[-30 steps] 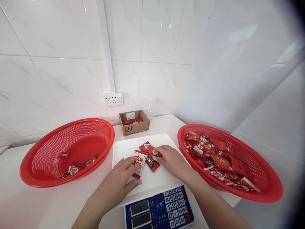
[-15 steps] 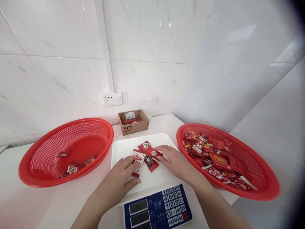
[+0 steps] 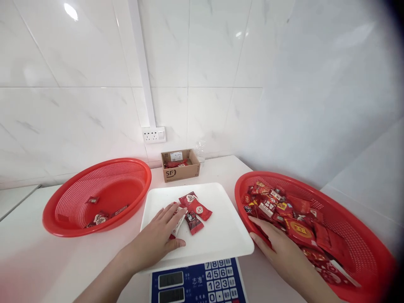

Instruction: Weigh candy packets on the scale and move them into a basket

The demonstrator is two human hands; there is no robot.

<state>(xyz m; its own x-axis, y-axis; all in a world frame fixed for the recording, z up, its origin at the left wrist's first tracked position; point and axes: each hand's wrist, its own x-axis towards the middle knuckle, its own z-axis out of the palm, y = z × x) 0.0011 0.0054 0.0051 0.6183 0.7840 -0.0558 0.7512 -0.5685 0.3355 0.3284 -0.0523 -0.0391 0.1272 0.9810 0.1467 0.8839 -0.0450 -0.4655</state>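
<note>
My left hand lies over a white-and-red packet on the white scale tray, fingers stretched out and thumb apart. Much of that packet is hidden beneath the fingers. Beside it on the tray are a bright red packet, a dark red packet and another red packet with a white round print, partly overlapping. At the near left rim of the right red basket, my right hand is open, thumb and forefinger apart. Many red packets fill this basket.
A second red basket stands on the left with a few packets at its bottom. Behind the tray are a cardboard box holding red packets and a clear plastic bottle. The scale's blue keypad panel faces me.
My right hand has left the packets on the tray and moved right to the basket rim. My left hand stays on the white-and-red packet. The view has shifted slightly.
</note>
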